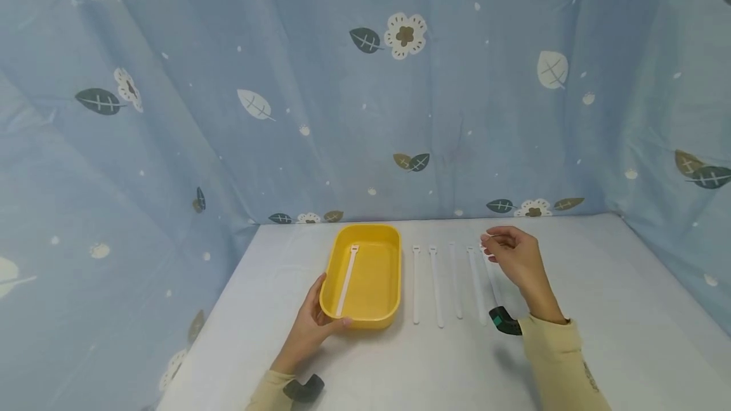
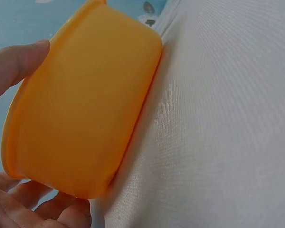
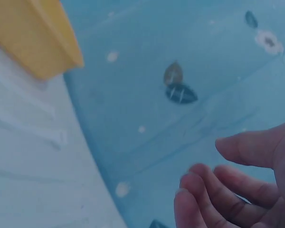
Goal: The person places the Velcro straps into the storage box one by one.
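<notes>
A yellow plastic tray (image 1: 374, 278) stands on the white tabletop, with one white cable tie (image 1: 347, 281) lying lengthwise inside it. My left hand (image 1: 311, 328) grips the tray's near left corner, thumb over the rim and fingers along the outer wall; the left wrist view shows this tray wall (image 2: 85, 104) up close. To the right of the tray, several more white cable ties (image 1: 436, 287) lie in a row, heads at the far end. Over the head of the rightmost cable tie (image 1: 492, 281) hovers my right hand (image 1: 516, 255). In the right wrist view its thumb and bent fingers (image 3: 194, 190) are apart, with nothing between them.
A blue curtain (image 1: 342, 113) with leaf and flower prints hangs behind the table and along both sides. White cloth (image 1: 445, 366) covers the tabletop. Black wrist-camera mounts (image 1: 304, 389) sit at both cuffs.
</notes>
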A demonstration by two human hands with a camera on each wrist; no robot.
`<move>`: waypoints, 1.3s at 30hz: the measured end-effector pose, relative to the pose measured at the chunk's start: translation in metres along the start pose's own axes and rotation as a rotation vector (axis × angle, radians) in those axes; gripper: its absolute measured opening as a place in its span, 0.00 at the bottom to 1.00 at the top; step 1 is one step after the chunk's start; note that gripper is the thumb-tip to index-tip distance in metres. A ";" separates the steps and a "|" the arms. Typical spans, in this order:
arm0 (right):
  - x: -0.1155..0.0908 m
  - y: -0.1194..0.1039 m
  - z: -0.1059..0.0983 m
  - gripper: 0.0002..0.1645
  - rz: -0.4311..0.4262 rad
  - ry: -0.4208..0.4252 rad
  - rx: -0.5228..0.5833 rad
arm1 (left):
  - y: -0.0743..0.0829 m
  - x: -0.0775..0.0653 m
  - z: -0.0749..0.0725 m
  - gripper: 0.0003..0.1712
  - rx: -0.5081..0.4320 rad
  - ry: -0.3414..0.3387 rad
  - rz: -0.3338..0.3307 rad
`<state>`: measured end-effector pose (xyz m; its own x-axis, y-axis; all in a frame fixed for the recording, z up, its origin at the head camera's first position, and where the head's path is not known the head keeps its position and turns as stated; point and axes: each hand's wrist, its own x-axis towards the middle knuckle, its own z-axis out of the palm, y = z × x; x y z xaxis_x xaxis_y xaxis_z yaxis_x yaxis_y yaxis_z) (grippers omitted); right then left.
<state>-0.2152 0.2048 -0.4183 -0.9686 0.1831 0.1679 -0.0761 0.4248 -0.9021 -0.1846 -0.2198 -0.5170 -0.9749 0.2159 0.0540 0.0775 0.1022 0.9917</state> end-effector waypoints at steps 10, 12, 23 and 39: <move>0.012 0.047 -0.003 0.27 0.157 -0.005 -0.093 | 0.002 -0.003 -0.001 0.63 0.032 0.026 -0.026; 0.014 0.057 -0.007 0.28 0.208 -0.023 -0.085 | 0.002 -0.004 0.000 0.63 0.016 0.024 -0.025; 0.018 0.074 -0.013 0.31 0.285 -0.160 -0.157 | 0.002 -0.003 0.001 0.63 0.012 0.029 -0.011; 0.015 0.076 -0.010 0.32 0.324 -0.213 -0.194 | 0.001 -0.005 0.001 0.63 0.009 0.033 -0.044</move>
<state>-0.2331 0.2486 -0.4802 -0.9640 0.1556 -0.2158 0.2659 0.5383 -0.7997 -0.1800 -0.2201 -0.5159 -0.9837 0.1793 0.0143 0.0362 0.1199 0.9921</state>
